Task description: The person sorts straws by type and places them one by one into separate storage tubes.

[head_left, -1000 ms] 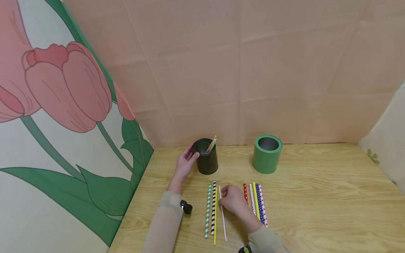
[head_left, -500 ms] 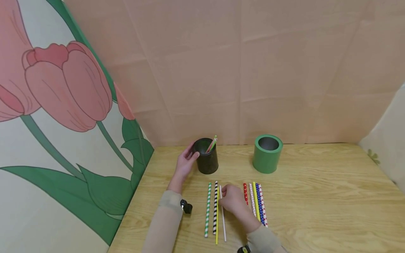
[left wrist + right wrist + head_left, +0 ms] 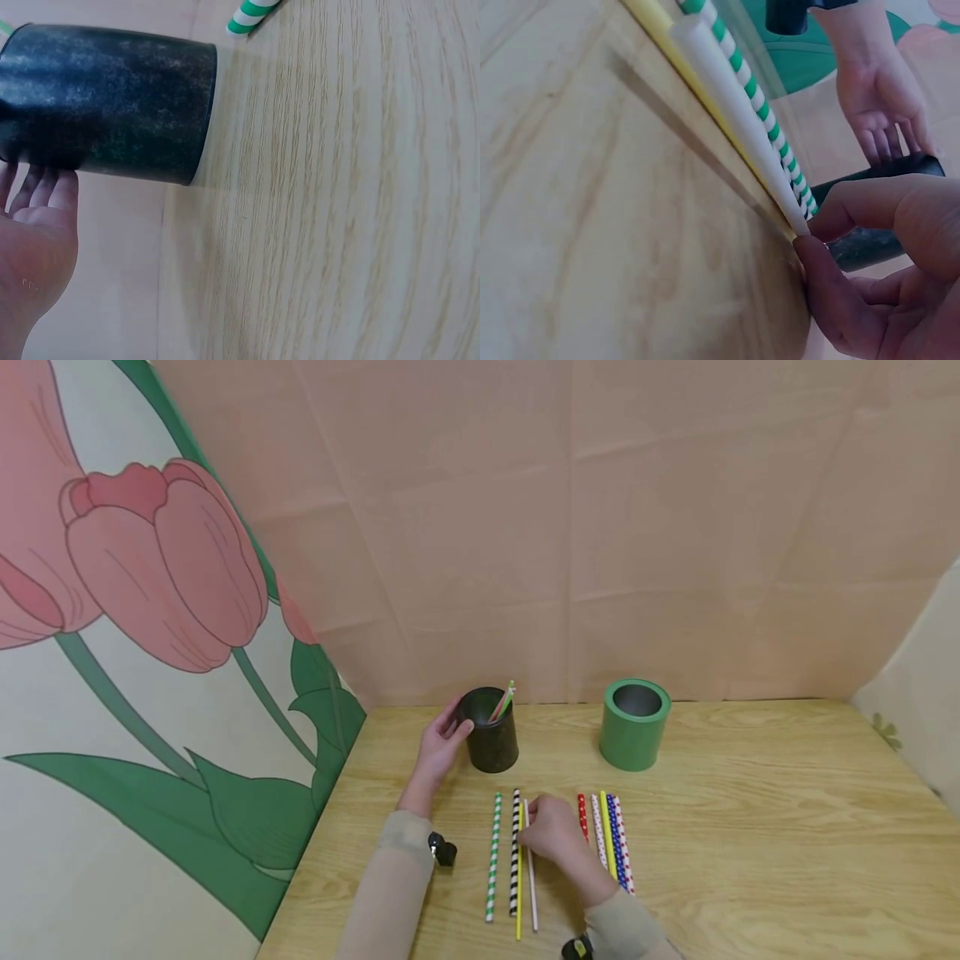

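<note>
My left hand (image 3: pixel 438 745) holds the black cup (image 3: pixel 492 747) from its left side, thumb near the front rim and fingers behind. In the left wrist view the black cup (image 3: pixel 109 105) has fingers against its side. Several thin straws (image 3: pixel 504 703) lean inside it. My right hand (image 3: pixel 553 831) is over the far ends of the straws in front of the cup. The right wrist view has its thumb and forefinger pinching a white straw (image 3: pixel 739 109). Beside that lie a yellow straw (image 3: pixel 519 902), a black-and-white striped straw (image 3: pixel 514 860) and a green-and-white striped straw (image 3: pixel 492 860).
A green cup (image 3: pixel 633 735) stands at the back, right of the black one. A group of straws (image 3: pixel 613 835), red, yellow, blue and dotted, lies right of my right hand, partly hidden by my forearm. The wooden table (image 3: pixel 787 827) meets a cloth-covered wall (image 3: pixel 712 568).
The yellow and black-striped straws have shifted slightly right, closer to the white straw, whose far end has also moved a little right. My left hand stays on the black cup.
</note>
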Available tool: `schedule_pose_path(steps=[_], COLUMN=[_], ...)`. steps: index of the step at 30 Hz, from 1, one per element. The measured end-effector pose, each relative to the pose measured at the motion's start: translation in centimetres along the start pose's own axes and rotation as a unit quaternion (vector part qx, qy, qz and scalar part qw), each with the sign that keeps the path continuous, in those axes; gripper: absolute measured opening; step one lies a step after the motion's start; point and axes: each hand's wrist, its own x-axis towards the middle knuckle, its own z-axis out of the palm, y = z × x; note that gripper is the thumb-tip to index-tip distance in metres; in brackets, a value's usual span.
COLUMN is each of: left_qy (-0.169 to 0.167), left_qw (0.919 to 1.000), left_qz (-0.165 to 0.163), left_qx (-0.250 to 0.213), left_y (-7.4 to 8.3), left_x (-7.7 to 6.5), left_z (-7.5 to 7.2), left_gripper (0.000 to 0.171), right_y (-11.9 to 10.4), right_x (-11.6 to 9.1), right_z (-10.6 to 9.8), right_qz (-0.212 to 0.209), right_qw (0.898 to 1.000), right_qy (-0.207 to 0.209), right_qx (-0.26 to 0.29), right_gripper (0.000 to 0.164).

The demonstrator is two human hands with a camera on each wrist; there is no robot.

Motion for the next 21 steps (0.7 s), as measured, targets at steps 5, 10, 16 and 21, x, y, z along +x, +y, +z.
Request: schedule_pose_path(steps=[5,10,16,21], left_qy=[0.002,0.006,0.001,-0.003], left_qw=[1.0000,1.0000,1.0000,1.0000], left_qz=[0.002,0.001,-0.003,0.001], left_qx=[-0.007,-0.003,0.001,0.002], left_y=[-0.4,-0.4,-0.1,-0.1], left_x=[0.2,0.2,0.0,0.0], left_z=[-0.1,-0.2,-0.3,-0.1], left_gripper=[0.058,0.058,0.060,0.061], right_y=[-0.3,-0.1,0.7,1.2], right_x=[0.1,0.3,0.6,0.6], right_z=[-0.8,-1.4,-1.5,-1.4], right_qz=[0.026,0.049,0.064,0.079], right_qw=[0.999,0.997,0.993,0.990], right_qy=[-0.027,-0.049,-0.052,-0.052], right_qx=[0.009,0.036,0.078,0.106], right_gripper=[0.035,0.044,0.049,0.053])
